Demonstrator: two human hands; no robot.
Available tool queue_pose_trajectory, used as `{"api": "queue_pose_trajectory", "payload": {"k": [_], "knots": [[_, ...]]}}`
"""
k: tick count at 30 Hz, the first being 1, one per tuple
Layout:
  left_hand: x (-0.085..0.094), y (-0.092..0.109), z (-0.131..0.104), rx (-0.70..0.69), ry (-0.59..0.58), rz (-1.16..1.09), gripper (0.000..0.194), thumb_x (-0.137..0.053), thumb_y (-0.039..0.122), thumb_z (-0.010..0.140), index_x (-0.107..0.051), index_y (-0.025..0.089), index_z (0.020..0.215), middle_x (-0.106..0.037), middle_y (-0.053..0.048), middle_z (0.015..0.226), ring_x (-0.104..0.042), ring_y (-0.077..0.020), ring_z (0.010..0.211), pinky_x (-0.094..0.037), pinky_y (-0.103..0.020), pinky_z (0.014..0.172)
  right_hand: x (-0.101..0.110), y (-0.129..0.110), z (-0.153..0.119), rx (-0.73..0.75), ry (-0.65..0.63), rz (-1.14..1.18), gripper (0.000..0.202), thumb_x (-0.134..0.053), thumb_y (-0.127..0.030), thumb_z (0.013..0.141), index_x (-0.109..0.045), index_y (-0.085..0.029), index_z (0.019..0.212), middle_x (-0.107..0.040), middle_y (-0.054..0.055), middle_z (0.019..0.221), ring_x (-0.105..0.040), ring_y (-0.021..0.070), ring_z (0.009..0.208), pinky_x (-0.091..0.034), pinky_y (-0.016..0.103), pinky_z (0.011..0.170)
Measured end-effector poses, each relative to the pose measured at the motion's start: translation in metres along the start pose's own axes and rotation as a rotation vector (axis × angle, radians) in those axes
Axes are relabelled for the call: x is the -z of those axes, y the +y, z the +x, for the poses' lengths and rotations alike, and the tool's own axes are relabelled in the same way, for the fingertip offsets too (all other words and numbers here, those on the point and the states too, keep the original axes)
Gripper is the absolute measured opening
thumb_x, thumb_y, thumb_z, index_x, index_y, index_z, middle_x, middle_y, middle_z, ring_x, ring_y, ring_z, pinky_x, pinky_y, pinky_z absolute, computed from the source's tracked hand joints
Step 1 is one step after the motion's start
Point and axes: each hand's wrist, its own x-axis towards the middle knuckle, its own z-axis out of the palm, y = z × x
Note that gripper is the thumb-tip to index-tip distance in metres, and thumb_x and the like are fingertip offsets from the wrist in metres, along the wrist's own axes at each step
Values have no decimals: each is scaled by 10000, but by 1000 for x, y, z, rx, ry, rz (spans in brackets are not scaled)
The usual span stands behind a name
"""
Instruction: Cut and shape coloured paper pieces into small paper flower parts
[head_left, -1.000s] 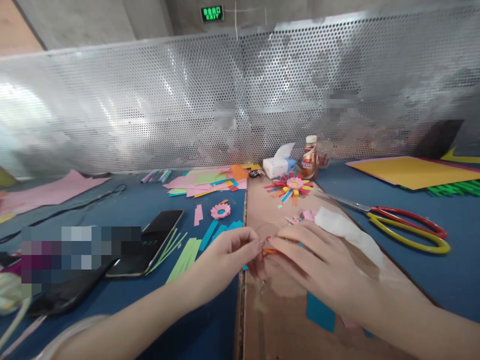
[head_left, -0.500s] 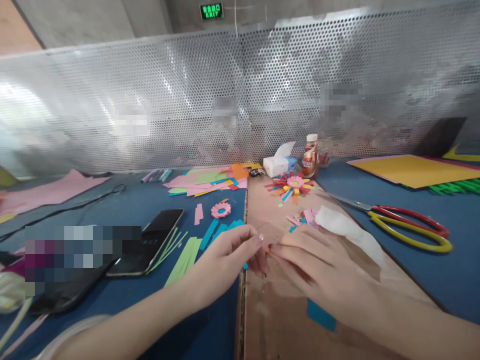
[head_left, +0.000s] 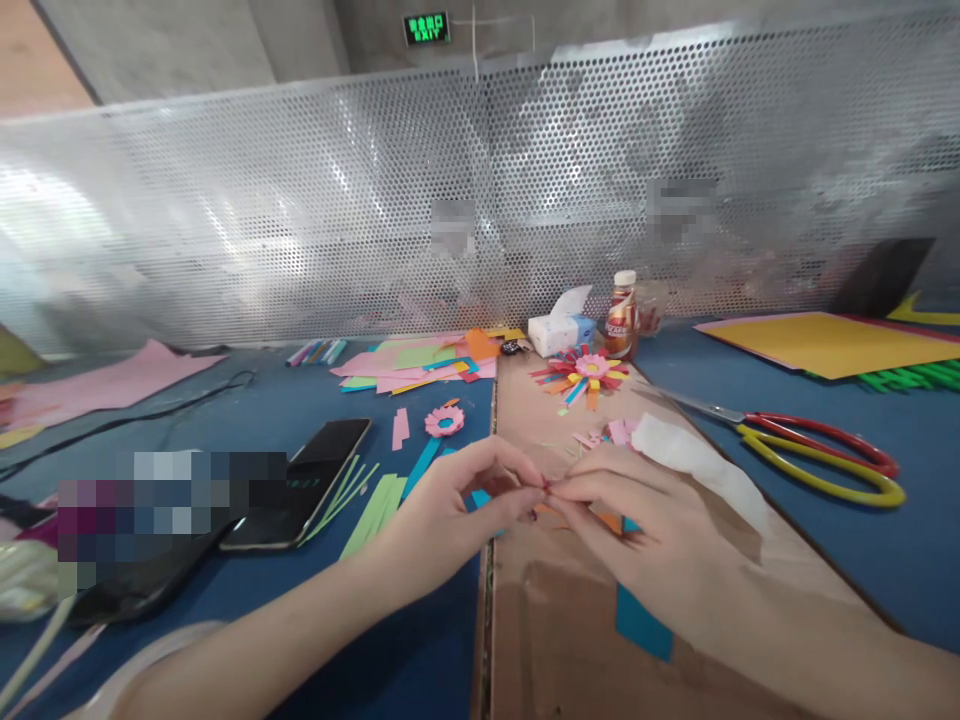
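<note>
Meets tip to tip at the near middle, left hand point(head_left: 466, 508) against right hand point(head_left: 641, 510), with thumb and forefinger closed in on each as if pinching; cannot tell on what, being too small and covered. Just beneath the right fingers, shows orange paper point(head_left: 610, 523) in part, over the board point(head_left: 555, 630); cannot tell whether clamped or only lying there. Should handle as very light and limp, easy to crease or tear, hardly slippery against bare skin. Best taken near an end, flat between finger pads, pressing softly. Lies close by: blue paper point(head_left: 643, 625) to the near right, pink ring point(head_left: 430, 421) farther left.
</note>
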Motion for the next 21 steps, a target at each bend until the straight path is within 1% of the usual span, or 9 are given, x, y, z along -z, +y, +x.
{"api": "queue_pose_trajectory", "payload": {"k": [3, 6, 10, 16, 21], "knots": [[2, 1, 1, -7, 5, 34, 58, -527, 229, 774, -531, 171, 773, -538, 7, 736, -532, -122, 699, -427, -248, 678, 0, -1, 1, 22, 2, 22, 119, -544, -31, 738, -599, -136, 750, -607, 1, 731, -538, 69, 699, -421, 172, 652], [2, 3, 0, -3, 18, 77, 70, -507, 238, 788, -525, 173, 768, -522, 12, 735, -511, -116, 694, -419, -239, 668, -1, -1, 3, -11, -32, 1, 96, -560, -55, 738, -596, -143, 753, -605, -5, 729, -535, 70, 704, -421, 177, 660], [1, 4, 0, -16, 57, 129, 87, -469, 239, 808, -499, 176, 755, -504, 15, 726, -491, -109, 671, -412, -229, 643, -2, -1, 2, -22, -42, -6, 67, -565, -90, 749, -584, -146, 781, -605, 18, 798, -540, 86, 768, -431, 195, 707], [1, 4, -1, -60, 99, 217, 94, -459, 212, 812, -489, 181, 728, -509, 9, 729, -493, -115, 692, -400, -227, 651, -2, -4, 0, -53, -84, 8, 61, -529, -116, 775, -563, -164, 760, -591, 17, 794, -545, 95, 773, -451, 207, 694], [0, 4, -2, -69, 108, 243, 102, -458, 215, 814, -481, 183, 720, -510, 9, 729, -489, -116, 694, -393, -226, 647, -4, -4, -1, -60, -85, -6, 81, -494, -146, 795, -561, -185, 775, -600, 16, 799, -557, 113, 778, -470, 239, 704]]}}
